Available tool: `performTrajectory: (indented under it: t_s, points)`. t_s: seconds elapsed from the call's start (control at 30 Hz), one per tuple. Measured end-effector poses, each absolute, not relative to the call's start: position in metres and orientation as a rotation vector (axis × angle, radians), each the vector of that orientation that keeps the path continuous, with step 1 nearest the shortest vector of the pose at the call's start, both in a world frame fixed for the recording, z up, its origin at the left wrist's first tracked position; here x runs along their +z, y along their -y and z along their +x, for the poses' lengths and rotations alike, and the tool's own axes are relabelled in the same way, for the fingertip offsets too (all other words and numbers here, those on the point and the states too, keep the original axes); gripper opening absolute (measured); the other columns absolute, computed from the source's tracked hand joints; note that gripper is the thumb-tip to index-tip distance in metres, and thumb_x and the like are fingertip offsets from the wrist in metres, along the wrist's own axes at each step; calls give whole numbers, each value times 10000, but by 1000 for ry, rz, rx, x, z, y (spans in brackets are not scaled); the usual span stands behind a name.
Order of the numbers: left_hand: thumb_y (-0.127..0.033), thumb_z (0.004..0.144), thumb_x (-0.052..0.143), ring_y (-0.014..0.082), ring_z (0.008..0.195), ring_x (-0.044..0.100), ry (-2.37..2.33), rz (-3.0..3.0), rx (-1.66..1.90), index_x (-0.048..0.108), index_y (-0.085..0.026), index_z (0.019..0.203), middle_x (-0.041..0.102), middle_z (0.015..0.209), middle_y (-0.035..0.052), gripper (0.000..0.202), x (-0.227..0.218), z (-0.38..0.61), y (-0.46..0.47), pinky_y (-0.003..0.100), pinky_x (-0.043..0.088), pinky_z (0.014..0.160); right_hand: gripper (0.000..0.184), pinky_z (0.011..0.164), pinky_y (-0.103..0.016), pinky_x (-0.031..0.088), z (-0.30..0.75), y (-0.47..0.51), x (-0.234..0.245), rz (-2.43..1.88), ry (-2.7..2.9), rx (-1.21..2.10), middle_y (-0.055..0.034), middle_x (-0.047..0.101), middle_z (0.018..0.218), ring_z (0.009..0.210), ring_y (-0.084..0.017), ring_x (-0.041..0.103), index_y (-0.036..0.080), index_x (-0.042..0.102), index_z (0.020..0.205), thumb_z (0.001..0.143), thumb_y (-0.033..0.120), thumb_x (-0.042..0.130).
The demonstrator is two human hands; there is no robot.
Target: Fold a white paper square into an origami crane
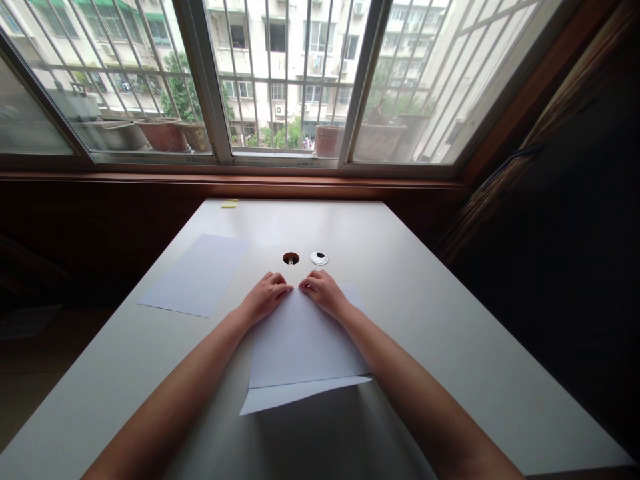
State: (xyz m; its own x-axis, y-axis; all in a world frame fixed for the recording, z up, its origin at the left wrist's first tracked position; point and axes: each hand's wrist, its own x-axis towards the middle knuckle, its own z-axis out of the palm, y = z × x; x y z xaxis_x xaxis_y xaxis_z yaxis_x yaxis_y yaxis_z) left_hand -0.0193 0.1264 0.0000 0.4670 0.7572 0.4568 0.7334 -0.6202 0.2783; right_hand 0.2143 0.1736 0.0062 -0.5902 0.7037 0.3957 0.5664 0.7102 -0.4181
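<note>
The paper (307,350) lies on the desk in front of us, between our two forearms, its far edge right at our fingertips and most of its length stretching back toward us. At its near end a narrow strip (285,398) shows beyond a straight line across the paper, wider at its left end than at its right; we cannot tell whether it is a folded flap or a lower layer. A soft shadow falls on the desk below it.

Our left hand (267,295) has its thumb and forefinger closed together on the far edge, the other fingers curled in. Our right hand (323,292) pinches the same edge just beside it, thumb against forefinger, with a small gap between the two hands. Our curled fingers hide how much paper sits between the tips.

Just beyond our hands, the desk (425,333) has a round hole (291,259), and to its right lies a pale ring (319,259) with a dark opening. To the left, apart from our left hand, a second sheet (195,277) lies flat. Yellow strips (230,204) sit at the far left corner, and past the desk we face a barred window (285,93) with pots outside.
</note>
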Motion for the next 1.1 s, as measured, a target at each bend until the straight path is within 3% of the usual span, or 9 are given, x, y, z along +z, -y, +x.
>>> performTrajectory:
  t_s: [0.4, 0.6, 0.8, 0.97, 1.1]
  points:
    - [-209, 987, 489, 236, 958, 516, -1415, 2861, 639, 684, -271, 1203, 604, 1045, 97, 298, 15, -12, -112, 394, 485, 869, 114, 901, -356, 461, 216, -168, 10, -972, 2372, 311, -52, 655, 936, 931, -198, 569, 246, 746, 969, 908, 206, 659]
    - [-192, 948, 513, 255, 1002, 515, -1430, 2875, 610, 660, -253, 1239, 601, 1079, 103, 332, 17, -11, -108, 391, 477, 860, 208, 893, -376, 501, 242, -148, 24, -859, 2308, 351, -66, 671, 986, 977, -215, 588, 259, 717, 1075, 936, 164, 596]
    - [-331, 953, 547, 265, 1032, 513, -1416, 2880, 576, 638, -224, 1257, 596, 1098, 108, 334, 19, -10, -103, 390, 443, 884, 396, 856, -382, 544, 307, -87, 59, -704, 2533, 584, -77, 682, 1056, 982, -211, 628, 294, 718, 1098, 885, 40, 502]
    - [-341, 962, 535, 267, 1043, 505, -1404, 2902, 559, 629, -210, 1256, 599, 1114, 113, 335, 19, -8, -103, 389, 421, 883, 582, 930, -364, 549, 342, -31, 83, -713, 2678, 808, -84, 657, 1210, 1137, -228, 609, 358, 617, 1305, 799, 69, 611]
    - [-343, 964, 533, 268, 1036, 502, -1412, 2926, 539, 628, -204, 1252, 603, 1110, 115, 334, 19, -8, -102, 388, 415, 868, 659, 936, -318, 539, 339, -6, 92, -774, 2603, 868, -99, 639, 1247, 1123, -216, 622, 350, 506, 1419, 812, 209, 720]
